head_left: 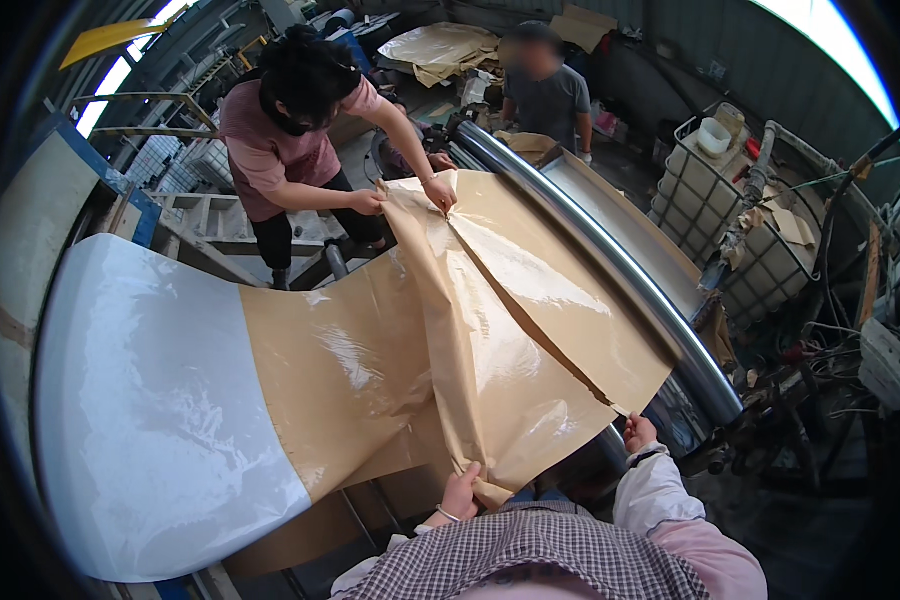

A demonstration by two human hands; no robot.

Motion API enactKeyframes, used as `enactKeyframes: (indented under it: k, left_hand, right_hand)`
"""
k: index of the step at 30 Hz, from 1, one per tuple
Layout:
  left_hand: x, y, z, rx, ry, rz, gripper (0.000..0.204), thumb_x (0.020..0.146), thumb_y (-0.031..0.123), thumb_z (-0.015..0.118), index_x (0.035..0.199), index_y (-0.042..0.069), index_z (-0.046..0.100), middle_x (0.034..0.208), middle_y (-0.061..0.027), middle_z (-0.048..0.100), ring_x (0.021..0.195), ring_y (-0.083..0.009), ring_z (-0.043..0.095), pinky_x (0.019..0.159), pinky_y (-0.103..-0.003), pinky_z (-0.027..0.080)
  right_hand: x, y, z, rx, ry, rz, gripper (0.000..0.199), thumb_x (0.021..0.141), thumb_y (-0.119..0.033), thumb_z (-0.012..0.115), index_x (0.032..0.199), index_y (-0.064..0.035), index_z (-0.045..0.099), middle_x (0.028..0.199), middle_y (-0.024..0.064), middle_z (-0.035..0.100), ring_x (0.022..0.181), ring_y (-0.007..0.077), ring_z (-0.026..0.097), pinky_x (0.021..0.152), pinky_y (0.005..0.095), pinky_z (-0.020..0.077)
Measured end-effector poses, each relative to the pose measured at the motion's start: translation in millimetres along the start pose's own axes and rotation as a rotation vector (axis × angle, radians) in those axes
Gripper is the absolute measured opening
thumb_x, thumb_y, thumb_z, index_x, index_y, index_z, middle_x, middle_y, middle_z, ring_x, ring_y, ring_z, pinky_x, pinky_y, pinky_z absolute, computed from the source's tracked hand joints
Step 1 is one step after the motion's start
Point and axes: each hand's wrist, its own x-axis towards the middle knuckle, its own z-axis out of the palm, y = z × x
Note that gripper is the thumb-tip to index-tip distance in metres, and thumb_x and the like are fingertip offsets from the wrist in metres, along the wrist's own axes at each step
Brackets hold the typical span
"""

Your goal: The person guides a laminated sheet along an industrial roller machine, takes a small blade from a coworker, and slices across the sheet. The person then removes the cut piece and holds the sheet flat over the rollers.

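Note:
A wide sheet of glossy brown paper (340, 350) stretches in front of me, joined at the left to a white glossy sheet (160, 400). My left hand (459, 495) grips the near edge of a folded-over flap of the brown paper. Farther right, my right hand (639, 432) pinches the near end of a long edge or strip (530, 325) that runs diagonally across the paper. At the far side, a co-worker in a pink top (285, 150) holds the fold with one hand and the strip's far end with the other.
A shiny metal roller (610, 260) lies along the paper's right side, with a long tray (620, 205) beyond it. Another person in a grey shirt (550, 95) stands at the back. A caged white tank (740, 215) and pipes stand at right; a large pale panel (40, 230) rises at left.

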Motion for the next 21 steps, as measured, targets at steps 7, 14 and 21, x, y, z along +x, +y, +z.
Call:
enactKeyframes:
  k: [7,14,21]
  left_hand:
    - [8,-5,-9,-0.036,-0.064,0.023,0.026,0.087,0.013,0.049,0.110,0.000,0.049,0.099,-0.0100,0.058,0.090,-0.0234,0.057,0.081,-0.037,0.046]
    - [9,-4,-9,-0.029,-0.050,0.016,0.026,0.087,0.013,0.051,0.108,0.000,0.050,0.098,-0.0081,0.058,0.090,-0.0199,0.056,0.081,-0.033,0.045]
    - [3,6,-1,-0.029,-0.035,0.014,0.028,0.087,0.013,0.049,0.112,0.000,0.047,0.101,-0.0098,0.056,0.094,-0.0231,0.055,0.084,-0.036,0.045]
  right_hand:
    - [1,-3,0,-0.029,-0.004,-0.018,0.016,0.085,-0.017,0.055,0.070,-0.0126,0.051,0.052,-0.0038,0.048,0.039,0.0069,0.043,0.033,0.0175,0.0324]
    - [3,-5,-4,-0.028,0.004,-0.039,0.016,0.085,-0.016,0.055,0.070,-0.0123,0.051,0.052,-0.0036,0.048,0.039,0.0070,0.043,0.033,0.0175,0.0318]
    - [5,-10,-7,-0.018,0.008,-0.048,0.013,0.082,-0.014,0.056,0.070,-0.0115,0.051,0.053,-0.0023,0.049,0.041,0.0079,0.044,0.034,0.0191,0.0330]
